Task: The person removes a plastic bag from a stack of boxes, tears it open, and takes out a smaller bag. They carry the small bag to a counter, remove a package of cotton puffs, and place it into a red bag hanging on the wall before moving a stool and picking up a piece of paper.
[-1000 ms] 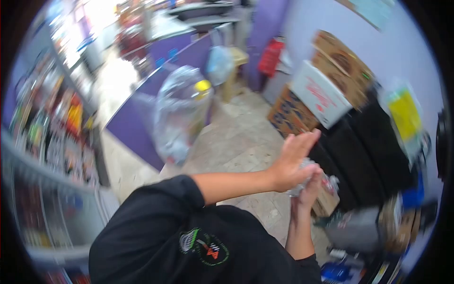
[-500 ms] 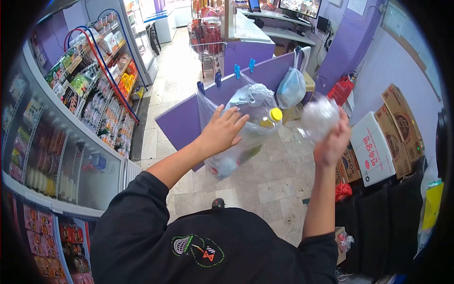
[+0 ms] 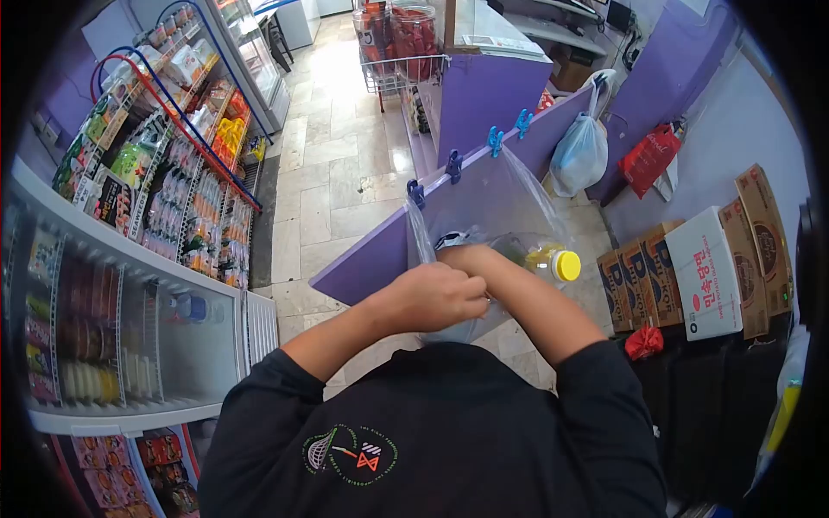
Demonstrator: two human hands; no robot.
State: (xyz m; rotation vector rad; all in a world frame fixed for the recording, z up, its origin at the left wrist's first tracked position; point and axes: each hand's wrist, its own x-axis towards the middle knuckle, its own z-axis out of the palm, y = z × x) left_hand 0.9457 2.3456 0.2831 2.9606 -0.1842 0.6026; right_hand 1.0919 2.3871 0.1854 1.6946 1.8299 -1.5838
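Note:
A large clear plastic bag [image 3: 534,192] hangs by clips from a purple board [image 3: 367,257]. My left hand [image 3: 436,298] is closed in a fist at the bag's near side, where the film's edge runs down to it. Crossing behind it, my right hand [image 3: 466,257] reaches into the bag's mouth; its fingers are hidden. A clear plastic bottle with a yellow cap [image 3: 566,265] lies tilted in the bag, cap toward the right. Dark blue clips [image 3: 454,167] and light blue clips [image 3: 495,141] sit along the board's top edge.
A tied bag [image 3: 580,154] hangs at the board's far end. Cartons [image 3: 712,272] stand on the right beside a red bag [image 3: 649,160]. A glass-fronted fridge [image 3: 194,341] and a snack rack [image 3: 194,164] line the left. Jars [image 3: 414,43] sit in a wire basket ahead.
My right hand has come down from the right, where it held crumpled clear plastic, into the bag. My left hand has gone from spread fingers to a fist. The view has shifted closer.

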